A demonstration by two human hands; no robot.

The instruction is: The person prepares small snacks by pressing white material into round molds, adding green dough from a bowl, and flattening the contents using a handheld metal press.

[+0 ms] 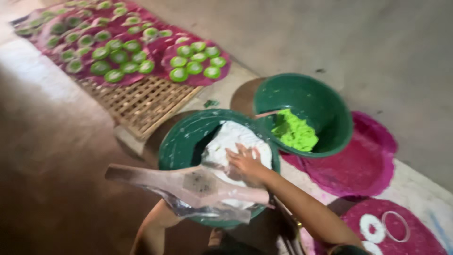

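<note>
White dough [231, 137] under right hand [245, 160]

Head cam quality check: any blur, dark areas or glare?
Head view: motion blur across the frame, worst on the wooden tool in the foreground and the green discs at the far end; left side falls into dim brown shadow, right floor evenly lit. The right hand on the white dough is soft but readable; no strong glare. The left hand is out of view.
</note>
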